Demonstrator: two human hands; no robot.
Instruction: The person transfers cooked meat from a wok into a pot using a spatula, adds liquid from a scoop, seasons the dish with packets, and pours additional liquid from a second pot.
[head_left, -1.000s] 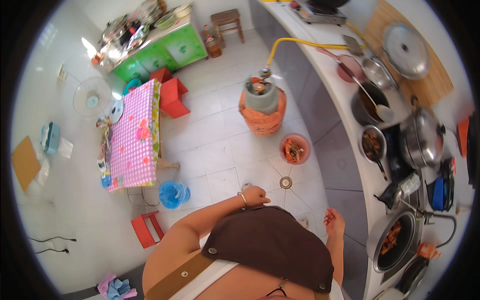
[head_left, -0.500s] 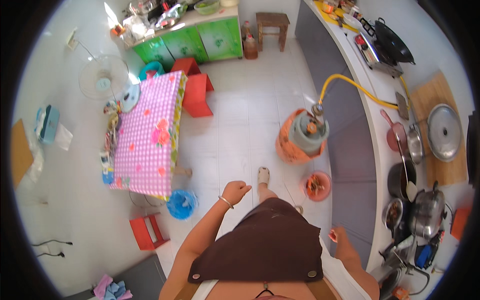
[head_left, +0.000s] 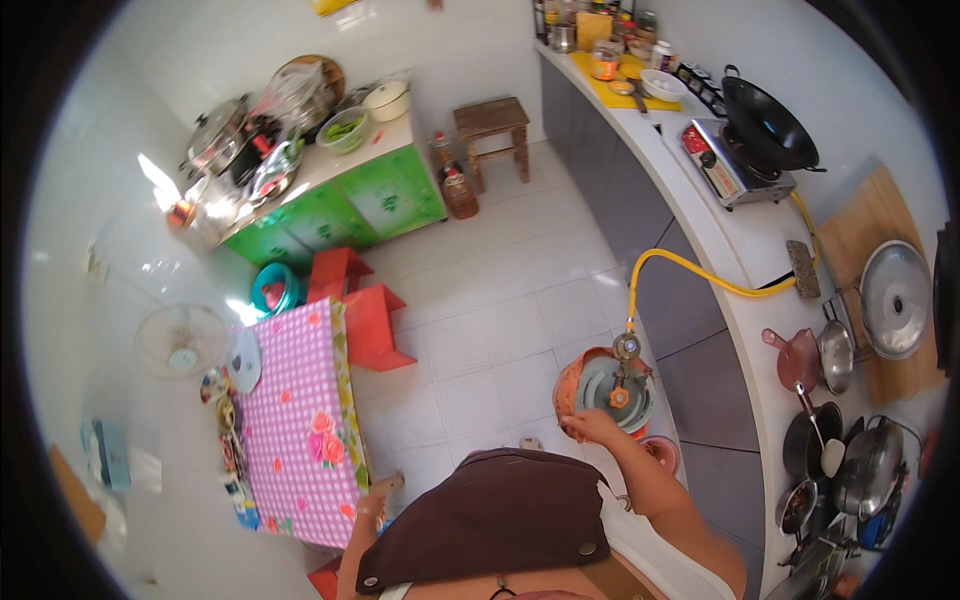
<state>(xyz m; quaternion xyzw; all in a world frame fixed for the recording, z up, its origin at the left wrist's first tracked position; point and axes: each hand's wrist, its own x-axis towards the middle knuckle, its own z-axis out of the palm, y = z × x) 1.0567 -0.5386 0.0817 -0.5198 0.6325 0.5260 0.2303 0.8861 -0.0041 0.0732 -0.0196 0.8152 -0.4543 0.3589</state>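
My right hand (head_left: 592, 426) is curled closed in front of the gas cylinder (head_left: 640, 395), overlapping its orange outer rim in the view. Whether it touches the rim or holds anything small, I cannot make out. The grey-green cylinder has a valve with an orange knob (head_left: 619, 397) and a regulator (head_left: 626, 347). From there a yellow hose (head_left: 690, 265) runs up to the counter. My left hand (head_left: 369, 507) hangs low beside the table (head_left: 290, 440) with the pink checked cloth, its fingers too small and blurred to read.
Red stools (head_left: 378, 328) stand by the table. A long counter (head_left: 745, 400) along the right carries a gas stove (head_left: 735, 165) with a black wok (head_left: 770, 125), pots and lids. At the back are a green cabinet (head_left: 385, 195) and a wooden stool (head_left: 490, 125). A pink bucket (head_left: 662, 455) sits beside the cylinder.
I have moved forward, so the cylinder and table now lie closer to me. My right hand has swung forward to the cylinder; my left has dropped back beside the table.
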